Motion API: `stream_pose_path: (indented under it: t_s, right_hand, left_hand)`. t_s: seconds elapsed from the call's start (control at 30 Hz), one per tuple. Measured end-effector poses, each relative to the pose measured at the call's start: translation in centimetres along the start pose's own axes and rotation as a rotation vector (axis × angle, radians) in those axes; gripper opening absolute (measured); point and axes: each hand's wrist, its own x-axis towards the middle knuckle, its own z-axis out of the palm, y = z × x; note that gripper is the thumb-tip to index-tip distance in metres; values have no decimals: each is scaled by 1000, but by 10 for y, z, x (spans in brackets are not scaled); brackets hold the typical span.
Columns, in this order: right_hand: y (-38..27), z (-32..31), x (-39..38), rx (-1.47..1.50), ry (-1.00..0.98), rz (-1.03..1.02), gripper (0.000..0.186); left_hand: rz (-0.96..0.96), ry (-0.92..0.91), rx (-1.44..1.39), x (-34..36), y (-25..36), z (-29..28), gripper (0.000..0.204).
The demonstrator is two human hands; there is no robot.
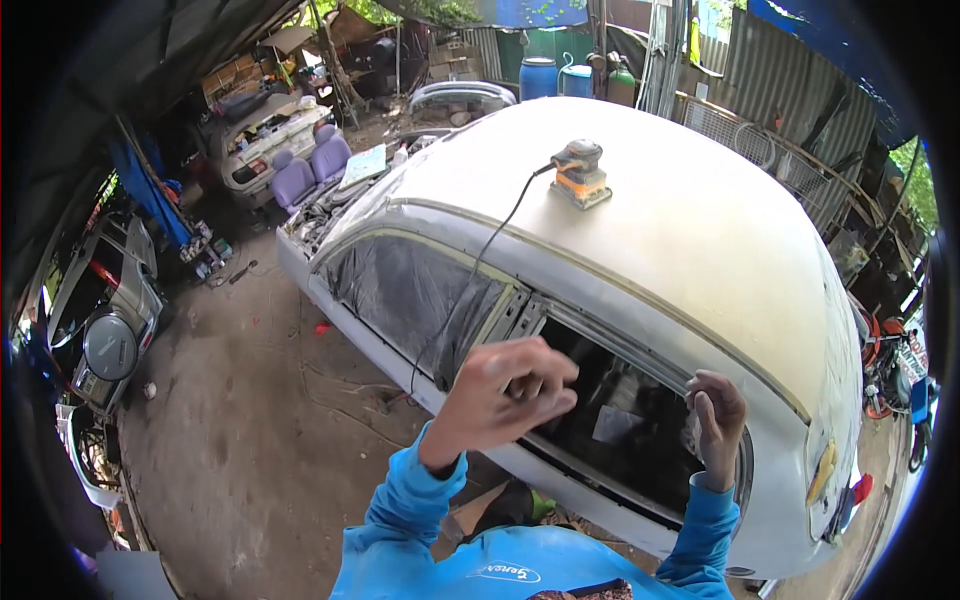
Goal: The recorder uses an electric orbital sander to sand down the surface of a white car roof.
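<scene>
My left hand (pixel 512 392) is raised in front of the car's side, its fingers curled toward the thumb with a dark gap inside the curl. Whatever the fingertips may hold is too small to tell. Beside the rear window opening (pixel 620 420), my right hand (pixel 717 415) is also up, fingers bent over near the thumb. I cannot make out anything in it. An orange and grey electric sander (pixel 580 175) rests on the car's pale cream roof (pixel 680 240), apart from both hands. Its dark cord (pixel 505 222) runs over the roof edge and down the side.
Plastic film covers the front side window (pixel 415 285). Purple car seats (pixel 312 165) stand beyond the car's front. A vehicle with a round spare-wheel cover (pixel 110 350) is at left. Cords (pixel 350 385) lie on the dirt floor (pixel 240 450). Blue barrels (pixel 538 78) stand behind.
</scene>
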Motion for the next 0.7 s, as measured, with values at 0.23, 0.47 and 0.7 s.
stream_pose_path:
  t_s: [0.23, 0.47, 0.7]
  right_hand:
    - [95, -67, 91, -732, 369, -156, 24]
    - [141, -135, 79, -951, 542, -105, 33]
    - [137, -133, 80, -973, 519, -23, 30]
  left_hand:
    - [-145, 32, 489, 99, -114, -16, 41]
    - [-238, -178, 799, 233, -226, 2, 74]
    - [-441, -340, 865, 302, -316, 15, 83]
